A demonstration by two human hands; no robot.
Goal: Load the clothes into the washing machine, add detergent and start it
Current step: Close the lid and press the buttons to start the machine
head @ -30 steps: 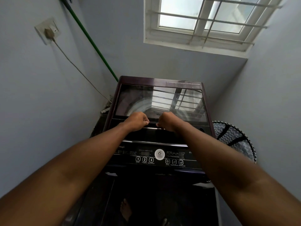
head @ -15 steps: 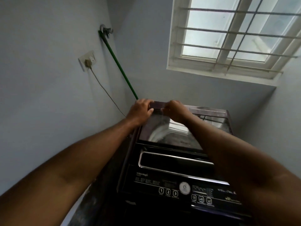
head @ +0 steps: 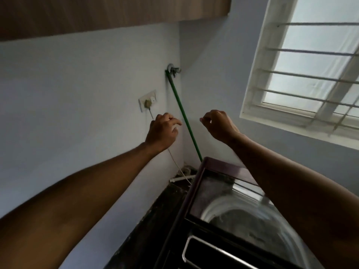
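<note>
Dark purple frames the washing machine (head: 219, 191) at the lower right of your head view, its glass lid (head: 233, 202) tilted up with the steel drum showing through it. Your left hand (head: 162, 133) hangs in the air above the machine's rear corner, fingers loosely curled around nothing. Your right hand (head: 220, 125) hovers just across from it, also loosely curled and empty. Between them a green hose (head: 183, 115) slants down from a wall tap (head: 172, 69); a plugged wall socket (head: 148, 102) sits near your left hand.
</note>
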